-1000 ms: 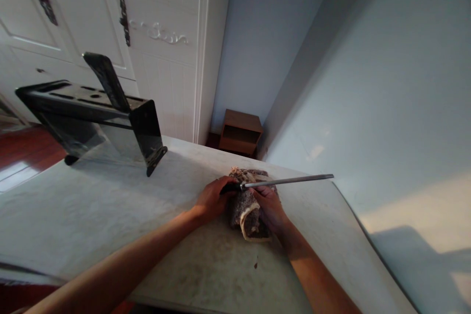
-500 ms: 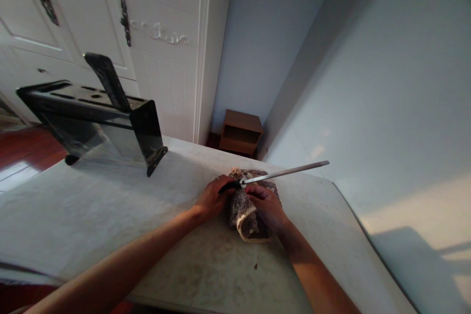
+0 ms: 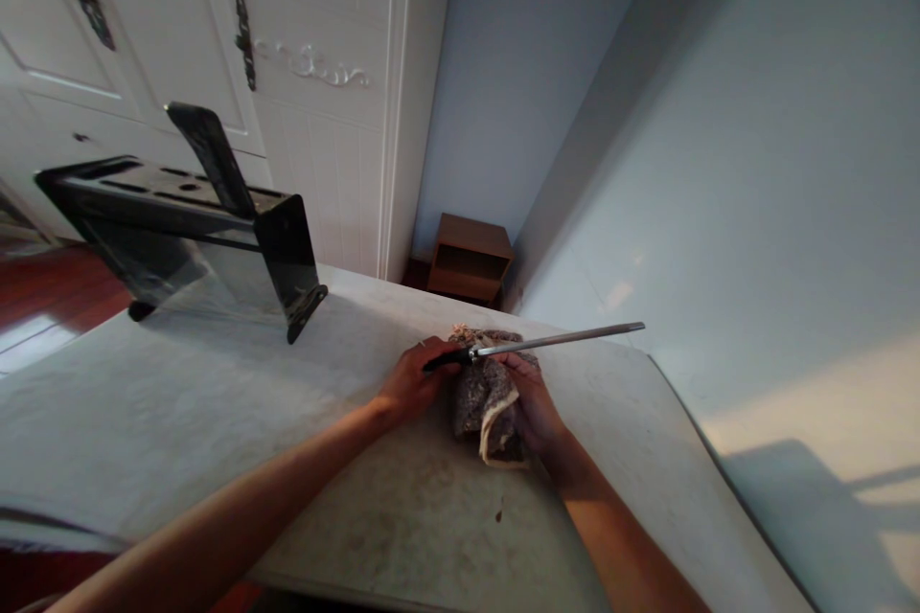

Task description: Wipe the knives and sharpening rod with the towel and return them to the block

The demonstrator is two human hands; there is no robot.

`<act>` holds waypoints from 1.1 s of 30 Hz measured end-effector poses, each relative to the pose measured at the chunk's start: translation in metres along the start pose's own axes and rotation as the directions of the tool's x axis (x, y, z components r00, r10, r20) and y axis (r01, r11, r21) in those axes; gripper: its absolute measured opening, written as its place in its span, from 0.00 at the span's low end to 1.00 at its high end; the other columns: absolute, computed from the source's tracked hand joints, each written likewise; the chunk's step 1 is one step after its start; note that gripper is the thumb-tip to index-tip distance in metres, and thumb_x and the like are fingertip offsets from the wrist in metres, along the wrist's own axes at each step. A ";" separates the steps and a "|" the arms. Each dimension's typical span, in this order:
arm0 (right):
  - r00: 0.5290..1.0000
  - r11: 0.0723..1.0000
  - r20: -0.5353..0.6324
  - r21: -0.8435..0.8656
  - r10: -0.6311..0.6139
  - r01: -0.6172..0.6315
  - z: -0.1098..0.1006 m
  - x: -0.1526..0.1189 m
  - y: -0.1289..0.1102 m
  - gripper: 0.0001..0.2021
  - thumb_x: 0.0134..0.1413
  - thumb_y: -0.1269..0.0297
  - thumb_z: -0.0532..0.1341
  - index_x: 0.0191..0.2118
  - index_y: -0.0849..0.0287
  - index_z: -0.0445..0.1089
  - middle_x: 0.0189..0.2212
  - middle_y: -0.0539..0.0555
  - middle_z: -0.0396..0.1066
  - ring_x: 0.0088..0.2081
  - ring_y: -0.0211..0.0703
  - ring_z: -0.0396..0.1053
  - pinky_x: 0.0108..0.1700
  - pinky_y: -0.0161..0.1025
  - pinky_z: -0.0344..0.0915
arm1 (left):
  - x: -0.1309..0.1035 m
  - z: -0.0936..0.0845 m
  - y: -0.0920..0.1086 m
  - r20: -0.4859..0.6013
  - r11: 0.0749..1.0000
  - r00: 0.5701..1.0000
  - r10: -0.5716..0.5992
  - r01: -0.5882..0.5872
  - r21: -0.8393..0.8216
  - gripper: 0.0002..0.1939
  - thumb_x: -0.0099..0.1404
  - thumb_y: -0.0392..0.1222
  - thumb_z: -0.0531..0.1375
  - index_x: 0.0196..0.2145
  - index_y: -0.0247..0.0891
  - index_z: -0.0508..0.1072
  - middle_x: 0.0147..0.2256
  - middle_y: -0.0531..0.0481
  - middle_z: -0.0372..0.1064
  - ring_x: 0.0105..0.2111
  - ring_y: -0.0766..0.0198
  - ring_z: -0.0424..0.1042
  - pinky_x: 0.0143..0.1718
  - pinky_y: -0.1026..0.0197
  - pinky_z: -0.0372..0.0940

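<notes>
L hand [image 3: 415, 381] grips rod [image 3: 567, 338] by blk handle [image 3: 447, 358]; R hand [image 3: 538, 407] clutches cloth [image 3: 478, 399] just below rod. Rod crosses over cloth, pointing R. Cloth's bunched on counter [image 3: 352, 522], w/ knife block [image 3: 283, 239] well apart to L.

A white panelled cabinet [image 3: 331, 182] fills the upper left, with 3 long, dark, ornate handles [image 3: 243, 38] and a raised scroll moulding [image 3: 312, 65]. A pale blue-grey wall [image 3: 754, 163] spans the right, warm light [image 3: 826, 412] and shadow falling low on it. A brown open-fronted box [image 3: 471, 238] sits in the corner. Glossy reddish floor [image 3: 64, 292] shows left of the pale, stained bench [image 3: 179, 393].
</notes>
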State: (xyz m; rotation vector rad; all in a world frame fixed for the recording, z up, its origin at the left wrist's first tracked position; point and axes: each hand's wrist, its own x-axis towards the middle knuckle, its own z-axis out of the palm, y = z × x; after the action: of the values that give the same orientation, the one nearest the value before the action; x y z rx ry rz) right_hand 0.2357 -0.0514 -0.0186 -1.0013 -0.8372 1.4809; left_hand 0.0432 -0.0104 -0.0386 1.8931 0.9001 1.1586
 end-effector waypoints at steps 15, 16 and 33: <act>0.991 0.994 -0.083 -0.001 -0.104 0.105 0.005 0.001 0.010 0.17 0.34 0.60 0.75 0.36 0.54 0.78 0.30 0.49 0.79 0.32 0.44 0.75 0.37 0.39 0.72 | -0.001 0.002 -0.007 -0.048 0.996 0.995 0.086 -0.086 0.003 0.13 0.63 0.38 0.61 0.45 0.39 0.77 0.38 0.48 0.76 0.39 0.60 0.73 0.44 0.59 0.68; 0.992 0.994 -0.070 -0.014 -0.107 0.106 0.006 0.001 0.009 0.18 0.34 0.60 0.75 0.37 0.53 0.78 0.30 0.49 0.79 0.33 0.44 0.76 0.38 0.40 0.72 | 0.000 0.001 -0.007 -0.048 0.997 0.996 0.081 -0.081 0.010 0.13 0.63 0.37 0.61 0.45 0.39 0.77 0.38 0.48 0.76 0.39 0.60 0.73 0.44 0.59 0.68; 0.991 0.977 -0.039 -0.180 -0.128 0.119 0.006 0.004 0.006 0.15 0.33 0.53 0.75 0.30 0.53 0.79 0.27 0.49 0.77 0.29 0.43 0.73 0.36 0.40 0.68 | 0.002 -0.001 -0.006 -0.036 0.996 0.997 0.072 -0.070 0.046 0.11 0.63 0.38 0.60 0.43 0.39 0.77 0.39 0.48 0.76 0.41 0.60 0.73 0.46 0.59 0.67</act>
State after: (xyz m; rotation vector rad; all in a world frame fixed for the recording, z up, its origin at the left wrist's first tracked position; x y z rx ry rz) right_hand 0.2279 -0.0486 -0.0227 -1.0936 -0.9897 1.2874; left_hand 0.0418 -0.0053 -0.0430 1.9590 0.8918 1.2294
